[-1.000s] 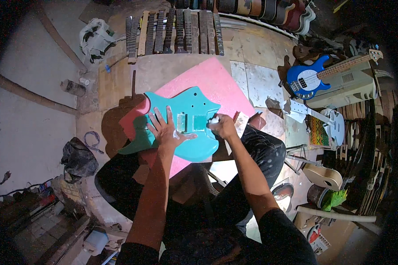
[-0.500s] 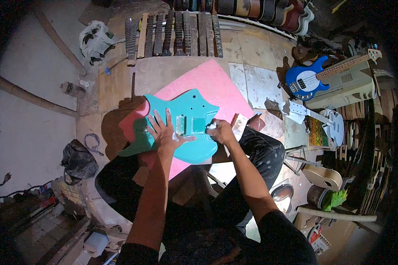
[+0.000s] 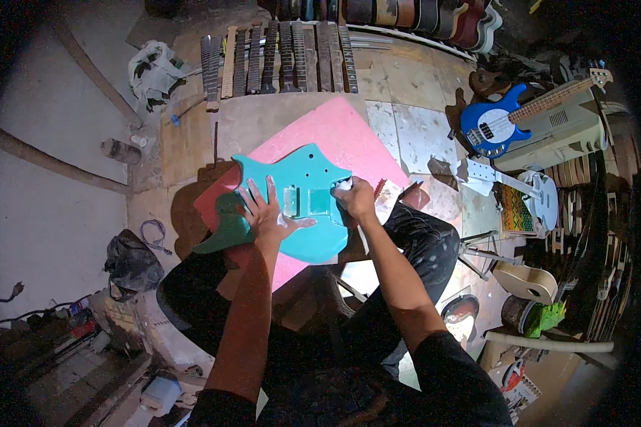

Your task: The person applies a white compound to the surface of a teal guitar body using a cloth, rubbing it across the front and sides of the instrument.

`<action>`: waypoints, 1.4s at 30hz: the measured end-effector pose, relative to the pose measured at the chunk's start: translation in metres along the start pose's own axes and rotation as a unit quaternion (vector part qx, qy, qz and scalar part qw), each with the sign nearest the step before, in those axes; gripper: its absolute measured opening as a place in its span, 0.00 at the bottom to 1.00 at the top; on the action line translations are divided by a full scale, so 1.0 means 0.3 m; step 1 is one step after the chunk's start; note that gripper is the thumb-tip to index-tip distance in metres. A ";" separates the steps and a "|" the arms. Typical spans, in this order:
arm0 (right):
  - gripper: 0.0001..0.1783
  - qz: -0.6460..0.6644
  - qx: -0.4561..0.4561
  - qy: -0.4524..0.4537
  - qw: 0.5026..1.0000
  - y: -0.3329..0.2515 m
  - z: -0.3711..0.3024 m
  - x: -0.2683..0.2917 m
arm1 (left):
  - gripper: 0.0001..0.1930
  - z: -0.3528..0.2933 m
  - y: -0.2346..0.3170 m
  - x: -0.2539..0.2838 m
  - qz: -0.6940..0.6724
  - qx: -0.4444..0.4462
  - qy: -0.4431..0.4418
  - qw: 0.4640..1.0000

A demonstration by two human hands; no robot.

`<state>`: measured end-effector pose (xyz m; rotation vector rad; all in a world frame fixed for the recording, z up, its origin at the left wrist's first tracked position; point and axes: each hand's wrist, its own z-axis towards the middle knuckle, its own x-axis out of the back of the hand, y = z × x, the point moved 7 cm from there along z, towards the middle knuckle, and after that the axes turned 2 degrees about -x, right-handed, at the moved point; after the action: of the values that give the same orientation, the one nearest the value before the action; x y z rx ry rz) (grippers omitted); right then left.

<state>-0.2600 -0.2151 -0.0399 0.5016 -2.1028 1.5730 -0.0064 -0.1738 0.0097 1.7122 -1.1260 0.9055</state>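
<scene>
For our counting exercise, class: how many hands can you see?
2: the left hand spread on the turquoise guitar body, the right hand holding a white piece at the body's right edge.

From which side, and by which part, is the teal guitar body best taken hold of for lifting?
Probably by the lower-left horn of the teal guitar body, coming from the person's left, gripping above and below. This horn narrows and seems to reach past the pink sheet, under most of the body.
</scene>
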 end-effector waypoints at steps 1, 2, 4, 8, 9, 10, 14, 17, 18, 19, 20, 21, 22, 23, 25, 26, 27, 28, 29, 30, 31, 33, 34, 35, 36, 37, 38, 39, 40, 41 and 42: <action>0.10 -0.057 0.028 0.045 0.997 -0.049 -0.006 0.028 | 0.85 -0.005 -0.009 -0.002 -0.007 -0.007 0.016 1.000; 0.10 -0.034 0.018 0.077 0.996 -0.090 -0.028 0.051 | 0.84 -0.009 -0.021 -0.002 -0.015 -0.012 0.034 0.999; 0.12 0.053 -0.007 0.077 0.996 0.009 0.004 0.122 | 0.80 -0.029 0.040 0.000 -0.063 -0.063 0.093 0.992; 0.11 0.189 -0.058 -0.020 0.980 -0.189 -0.112 0.236 | 0.68 -0.138 0.097 -0.036 0.034 -0.068 0.146 0.986; 0.11 0.223 -0.070 -0.045 0.971 -0.195 -0.129 0.258 | 0.65 -0.178 0.158 -0.060 0.048 -0.121 0.138 0.982; 0.11 0.190 -0.058 -0.019 0.980 -0.180 -0.141 0.287 | 0.63 -0.228 0.213 -0.085 0.063 -0.173 0.130 0.974; 0.11 0.261 -0.021 0.038 0.964 -0.046 -0.158 0.359 | 0.60 -0.291 0.365 -0.134 0.108 -0.171 0.075 0.976; 0.11 0.284 0.001 0.119 0.951 0.105 -0.128 0.374 | 0.62 -0.249 0.434 -0.160 0.106 -0.171 0.054 0.978; 0.11 0.279 0.031 0.129 0.951 0.129 -0.107 0.351 | 0.62 -0.234 0.430 -0.150 0.100 -0.156 0.075 0.980; 0.12 0.272 0.061 0.138 0.950 0.151 -0.085 0.328 | 0.62 -0.217 0.427 -0.148 0.093 -0.140 0.097 0.981; 0.12 0.264 0.086 0.137 0.951 0.134 -0.082 0.321 | 0.63 -0.201 0.431 -0.147 0.085 -0.126 0.117 0.981; 0.12 0.266 0.101 0.138 0.949 0.125 -0.082 0.316 | 0.62 -0.184 0.436 -0.158 0.083 -0.105 0.116 0.984; 0.12 0.269 0.115 0.139 0.946 0.117 -0.083 0.312 | 0.61 -0.167 0.443 -0.168 0.080 -0.084 0.115 0.987; 0.11 0.281 0.119 0.140 0.942 0.110 -0.087 0.310 | 0.60 -0.152 0.442 -0.180 0.076 -0.062 0.114 0.989; 0.11 0.292 0.100 0.145 0.940 0.100 -0.084 0.307 | 0.56 -0.127 0.441 -0.165 0.030 -0.061 0.178 0.982; 0.12 0.288 0.074 0.149 0.943 0.104 -0.083 0.311 | 0.55 -0.130 0.444 -0.161 0.007 -0.061 0.207 0.977; 0.12 0.284 0.053 0.149 0.946 0.106 -0.090 0.315 | 0.52 -0.132 0.457 -0.174 0.010 -0.100 0.190 0.977; 0.12 0.280 0.032 0.148 0.948 0.108 -0.097 0.321 | 0.50 -0.136 0.461 -0.183 0.013 -0.138 0.174 0.975; 0.13 0.281 0.018 0.140 0.949 0.083 -0.105 0.315 | 0.47 -0.137 0.448 -0.176 0.021 -0.171 0.161 0.972; 0.14 0.273 0.015 0.146 0.951 0.093 -0.099 0.331 | 0.43 -0.180 0.475 -0.183 0.037 -0.239 0.156 0.958; 0.15 0.265 0.012 0.152 0.952 0.104 -0.093 0.344 | 0.43 -0.209 0.483 -0.203 0.047 -0.251 0.125 0.959; 0.17 0.300 -0.021 0.163 0.940 0.094 -0.096 0.354 | 0.41 -0.285 0.488 -0.207 0.070 -0.264 0.066 0.960; 0.19 0.350 -0.062 0.164 0.920 0.050 -0.110 0.345 | 0.40 -0.310 0.444 -0.211 0.036 -0.255 0.089 0.962; 0.20 0.342 -0.063 0.154 0.925 0.057 -0.105 0.341 | 0.40 -0.329 0.426 -0.219 0.056 -0.254 0.099 0.960; 0.21 0.331 -0.066 0.145 0.930 0.088 -0.093 0.337 | 0.41 -0.342 0.406 -0.228 0.075 -0.254 0.108 0.958; 0.22 0.320 -0.069 0.135 0.935 0.120 -0.085 0.331 | 0.41 -0.343 0.385 -0.236 0.093 -0.253 0.117 0.956; 0.22 0.341 -0.073 0.124 0.929 0.120 -0.083 0.306 | 0.41 -0.332 0.336 -0.248 0.055 -0.267 0.131 0.953; 0.22 0.359 -0.078 0.118 0.922 0.131 -0.085 0.302 | 0.41 -0.331 0.326 -0.248 0.078 -0.291 0.128 0.945; 0.21 0.377 -0.084 0.113 0.915 0.141 -0.088 0.299 | 0.41 -0.326 0.317 -0.248 0.102 -0.314 0.126 0.936; 0.21 0.373 -0.089 0.111 0.917 0.162 -0.089 0.306 | 0.40 -0.323 0.329 -0.239 0.125 -0.338 0.123 0.925; 0.20 0.369 -0.095 0.110 0.918 0.184 -0.092 0.318 | 0.39 -0.312 0.336 -0.247 0.128 -0.337 0.065 0.931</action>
<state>-0.3646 -0.1747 -0.0232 -0.5900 -2.3555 1.6470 -0.1353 -0.0855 0.0040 0.9475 -1.3870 0.6591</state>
